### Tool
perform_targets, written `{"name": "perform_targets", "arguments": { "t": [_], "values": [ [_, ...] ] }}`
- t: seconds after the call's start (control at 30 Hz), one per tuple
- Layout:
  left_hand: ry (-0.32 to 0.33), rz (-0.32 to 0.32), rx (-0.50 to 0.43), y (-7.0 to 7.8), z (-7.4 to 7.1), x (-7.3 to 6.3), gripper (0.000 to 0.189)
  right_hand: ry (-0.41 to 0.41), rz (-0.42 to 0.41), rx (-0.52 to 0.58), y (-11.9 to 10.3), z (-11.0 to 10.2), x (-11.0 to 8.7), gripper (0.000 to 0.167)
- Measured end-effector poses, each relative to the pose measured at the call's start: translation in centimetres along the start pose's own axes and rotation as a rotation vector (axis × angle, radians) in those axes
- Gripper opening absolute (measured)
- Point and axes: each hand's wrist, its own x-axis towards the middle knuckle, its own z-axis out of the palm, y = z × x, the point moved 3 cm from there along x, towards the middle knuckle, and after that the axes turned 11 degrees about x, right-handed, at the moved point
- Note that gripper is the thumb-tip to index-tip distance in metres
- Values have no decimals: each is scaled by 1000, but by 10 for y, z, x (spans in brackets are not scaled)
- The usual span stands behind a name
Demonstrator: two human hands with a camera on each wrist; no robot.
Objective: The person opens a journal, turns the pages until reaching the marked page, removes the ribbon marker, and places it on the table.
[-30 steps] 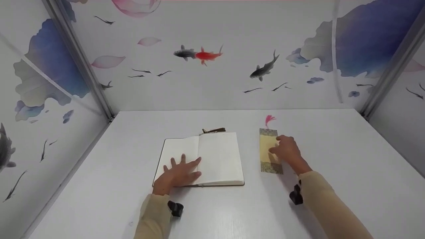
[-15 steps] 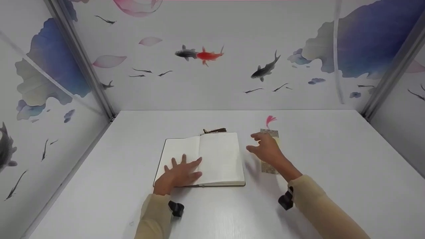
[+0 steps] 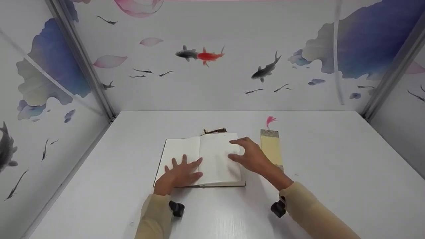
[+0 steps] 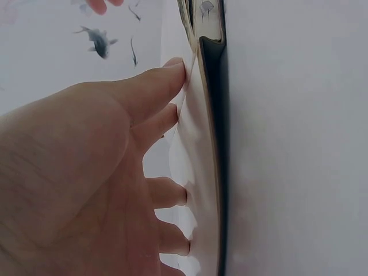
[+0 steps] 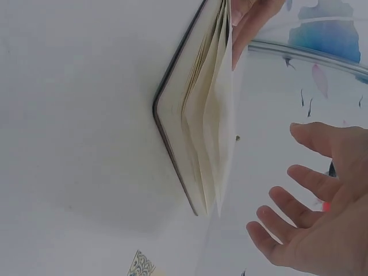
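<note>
An open notebook (image 3: 215,152) with blank cream pages and a dark cover lies on the white table. My left hand (image 3: 179,174) rests spread on its left page, fingertips pressing the paper near the fold; the left wrist view shows the fingertips (image 4: 183,195) against the page. My right hand (image 3: 250,154) hovers over the right page's outer edge, thumb and fingers apart and holding nothing. In the right wrist view several page edges (image 5: 210,126) fan slightly above the cover. To the right lies a yellow bookmark (image 3: 270,149) with patterned ends and a pink tassel (image 3: 270,120), partly behind the right hand.
A brown tassel or cord (image 3: 215,131) sticks out past the notebook's far edge. White panels painted with fish and lotus leaves enclose the table (image 3: 332,172) at the back and both sides, with metal posts (image 3: 83,66) at the corners.
My right hand has moved left from over the bookmark to the notebook's right page, uncovering most of the bookmark. The left hand stays in place on the left page.
</note>
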Motion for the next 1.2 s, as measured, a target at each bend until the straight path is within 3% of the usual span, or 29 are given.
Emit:
{"name": "perform_targets", "arguments": {
  "t": [0.3,0.43,0.8,1.0,1.2],
  "values": [
    [7,-19,-6,1,-1,-1,58,-192,-144,-45,-9,19,-3,60],
    [5,-19,-1,2,-2,-1,59,-264,-124,-68,-4,26,-4,68],
    [5,-15,-12,1,0,-1,59,-364,-7,-168,9,44,-3,78],
    [1,-11,-10,1,0,-1,59,-388,-6,-279,11,49,-6,80],
    [5,-3,-9,0,0,0,59,-444,2,-319,12,50,-7,87]
  ]
}}
